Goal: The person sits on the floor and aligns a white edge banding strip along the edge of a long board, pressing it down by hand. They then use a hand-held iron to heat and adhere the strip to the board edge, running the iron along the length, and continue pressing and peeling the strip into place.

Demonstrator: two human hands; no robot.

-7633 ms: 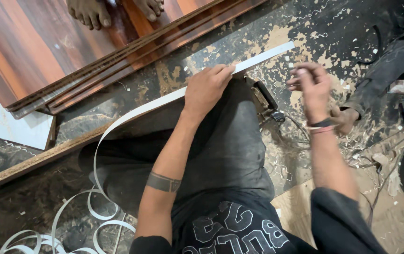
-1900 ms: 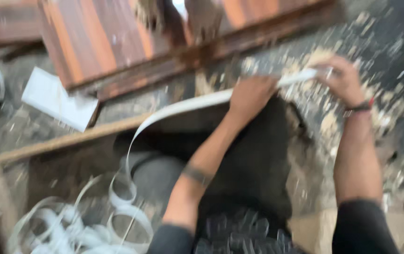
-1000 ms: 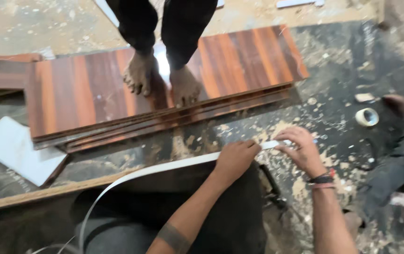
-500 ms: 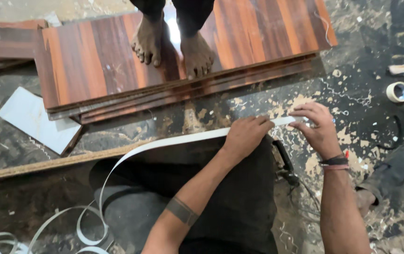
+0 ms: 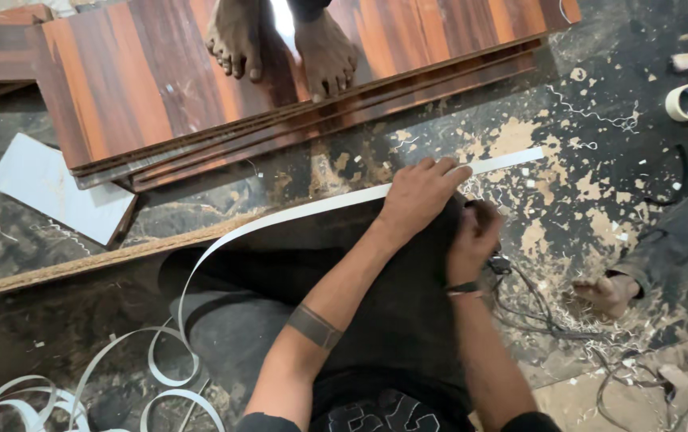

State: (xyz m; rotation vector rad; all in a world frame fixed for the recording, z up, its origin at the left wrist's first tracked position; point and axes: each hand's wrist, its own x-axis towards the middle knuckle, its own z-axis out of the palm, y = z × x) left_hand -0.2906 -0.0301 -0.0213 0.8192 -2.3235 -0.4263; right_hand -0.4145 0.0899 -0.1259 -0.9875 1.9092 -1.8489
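Observation:
A long white edge strip runs along the top edge of a dark board lying across my lap. My left hand presses down on the strip, fingers lying over it near its right part. The strip's free end sticks out past my fingers over the dusty floor. My right hand is curled into a fist just behind the left hand, off the strip, beside a small dark tool. Whether it holds anything is hidden.
Another person's bare feet stand on stacked brown laminate boards. A white panel piece lies at the left and loose strip coils at the bottom left. A tape roll, cables, another person's foot and sawdust are at the right.
My right hand has let go of the strip's end and drawn back toward my lap. My left hand stays pressed on the strip. The view has shifted down.

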